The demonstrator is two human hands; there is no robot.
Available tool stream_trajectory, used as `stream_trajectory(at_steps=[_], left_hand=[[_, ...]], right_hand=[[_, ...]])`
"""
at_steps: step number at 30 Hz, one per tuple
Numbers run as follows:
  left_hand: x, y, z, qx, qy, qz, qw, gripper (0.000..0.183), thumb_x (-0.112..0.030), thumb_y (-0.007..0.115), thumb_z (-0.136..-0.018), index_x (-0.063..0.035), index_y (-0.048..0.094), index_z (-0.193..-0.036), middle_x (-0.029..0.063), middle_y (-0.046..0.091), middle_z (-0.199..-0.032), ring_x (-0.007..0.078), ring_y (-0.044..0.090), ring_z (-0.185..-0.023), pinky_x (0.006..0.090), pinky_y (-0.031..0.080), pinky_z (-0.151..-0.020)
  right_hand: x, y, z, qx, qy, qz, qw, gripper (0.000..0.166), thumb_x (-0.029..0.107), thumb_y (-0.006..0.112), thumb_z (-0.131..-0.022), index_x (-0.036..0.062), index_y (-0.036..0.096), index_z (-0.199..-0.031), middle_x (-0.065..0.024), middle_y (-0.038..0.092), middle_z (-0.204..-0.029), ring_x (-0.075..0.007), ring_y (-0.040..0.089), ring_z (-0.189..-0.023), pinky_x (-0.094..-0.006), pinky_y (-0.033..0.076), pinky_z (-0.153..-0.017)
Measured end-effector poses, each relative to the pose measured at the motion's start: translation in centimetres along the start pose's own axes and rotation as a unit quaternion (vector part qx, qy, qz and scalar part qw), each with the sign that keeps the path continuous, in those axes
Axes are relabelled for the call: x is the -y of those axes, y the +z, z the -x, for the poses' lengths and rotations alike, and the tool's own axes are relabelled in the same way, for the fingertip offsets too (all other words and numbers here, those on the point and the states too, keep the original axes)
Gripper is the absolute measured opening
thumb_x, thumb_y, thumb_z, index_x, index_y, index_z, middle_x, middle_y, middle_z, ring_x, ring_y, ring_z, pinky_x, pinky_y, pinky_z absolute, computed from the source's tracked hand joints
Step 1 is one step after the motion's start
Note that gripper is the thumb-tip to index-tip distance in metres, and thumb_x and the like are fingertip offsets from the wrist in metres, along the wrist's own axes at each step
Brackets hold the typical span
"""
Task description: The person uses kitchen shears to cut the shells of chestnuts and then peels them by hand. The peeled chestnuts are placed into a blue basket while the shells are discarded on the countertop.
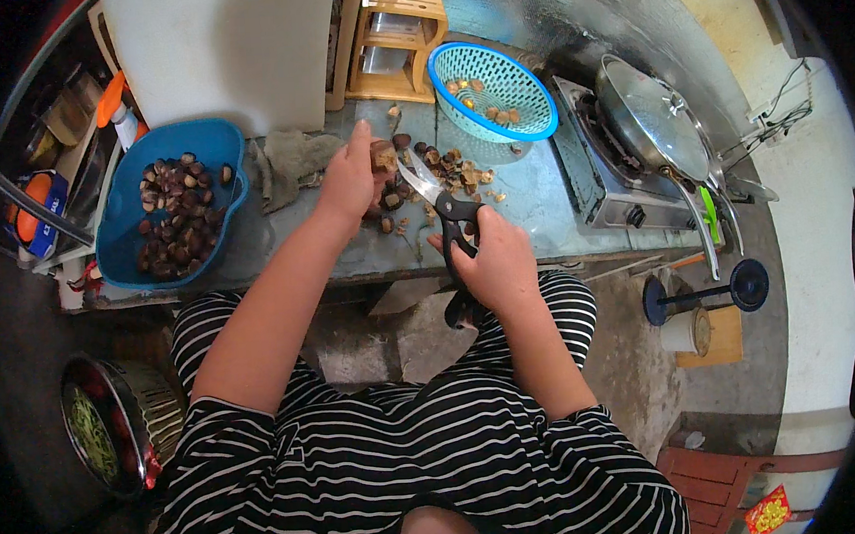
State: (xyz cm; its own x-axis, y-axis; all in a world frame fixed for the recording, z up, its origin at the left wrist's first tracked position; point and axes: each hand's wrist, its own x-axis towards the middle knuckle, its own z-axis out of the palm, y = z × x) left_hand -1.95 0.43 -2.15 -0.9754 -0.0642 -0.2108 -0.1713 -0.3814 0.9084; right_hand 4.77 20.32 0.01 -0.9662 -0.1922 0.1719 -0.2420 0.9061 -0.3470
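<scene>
Between the thumb and fingers of my left hand [347, 177] is a chestnut [384, 155], its pale side turned towards the blades. My right hand [500, 259] grips black-handled scissors [453, 209] whose blades stand apart, close to that chestnut. Under and beyond the blades, chestnut shells [466, 174] and several brown chestnuts lie scattered on the counter [534, 221]. A blue plastic basin [229, 143] to the left contains many unpeeled chestnuts [178, 222]. Behind the shells, a light-green strainer basket [456, 124] with a blue rim has several peeled chestnuts [501, 114] in it.
A grey cloth [295, 161] lies between basin and left hand. On the right stands a gas stove [612, 199] with a lidded pan [652, 121], its handle jutting past the counter edge. A wooden knife rack [389, 80] is at the back. A metal pot [126, 399] stands low left.
</scene>
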Motion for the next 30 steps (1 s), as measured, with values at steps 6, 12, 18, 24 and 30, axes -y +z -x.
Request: stream_trajectory(at_steps=[6,12,18,24,30], left_hand=[[0.2,-0.2,-0.2,0.001,0.059,-0.043,0.997,0.052,-0.055,0.036,-0.1,-0.0086,0.059,-0.092,-0.0023,0.044,-0.061,0.0085,0.034,-0.049,0.0273,0.028,-0.046],[0.7,0.5,0.3,0.006,0.0,0.065,0.998,0.053,-0.052,0.035,-0.101,-0.0076,0.061,-0.088,-0.0023,0.042,-0.06,0.0089,0.033,-0.048,0.0268,0.026,-0.045],[1.7,0.7,0.6,0.03,0.003,0.122,0.992,0.051,-0.049,0.035,-0.101,-0.0075,0.061,-0.089,-0.0019,0.04,-0.06,0.0092,0.032,-0.047,0.0271,0.026,-0.045],[1.7,0.3,0.3,0.058,-0.004,0.124,0.991,0.049,-0.048,0.036,-0.101,-0.0068,0.06,-0.09,-0.0016,0.04,-0.059,0.0098,0.031,-0.047,0.0275,0.026,-0.045],[0.3,-0.6,0.5,0.116,-0.056,0.04,0.991,0.047,-0.046,0.035,-0.101,-0.008,0.055,-0.083,-0.0024,0.036,-0.057,0.0104,0.029,-0.048,0.0287,0.026,-0.045]], right_hand=[[-0.2,-0.4,-0.1,-0.009,-0.033,0.011,0.999,0.051,0.045,0.074,-0.08,-0.0014,0.053,-0.082,-0.0187,0.063,-0.078,-0.0388,0.062,-0.077,-0.0456,0.048,-0.068],[-0.6,0.9,0.2,0.048,0.026,-0.017,0.998,0.048,0.044,0.073,-0.08,0.0006,0.055,-0.09,-0.0167,0.065,-0.083,-0.0384,0.063,-0.083,-0.0465,0.049,-0.072],[0.8,1.2,0.7,0.074,0.07,-0.033,0.994,0.05,0.048,0.067,-0.085,-0.0002,0.055,-0.091,-0.0198,0.065,-0.085,-0.0406,0.064,-0.08,-0.0487,0.05,-0.071],[1.0,1.6,1.0,0.11,0.074,-0.084,0.988,0.052,0.051,0.065,-0.086,0.0007,0.055,-0.091,-0.0215,0.065,-0.086,-0.0422,0.063,-0.08,-0.0491,0.049,-0.07],[-0.1,2.2,0.7,0.061,0.057,-0.084,0.993,0.052,0.049,0.066,-0.086,-0.0006,0.052,-0.091,-0.0227,0.063,-0.084,-0.043,0.061,-0.08,-0.049,0.047,-0.069]])
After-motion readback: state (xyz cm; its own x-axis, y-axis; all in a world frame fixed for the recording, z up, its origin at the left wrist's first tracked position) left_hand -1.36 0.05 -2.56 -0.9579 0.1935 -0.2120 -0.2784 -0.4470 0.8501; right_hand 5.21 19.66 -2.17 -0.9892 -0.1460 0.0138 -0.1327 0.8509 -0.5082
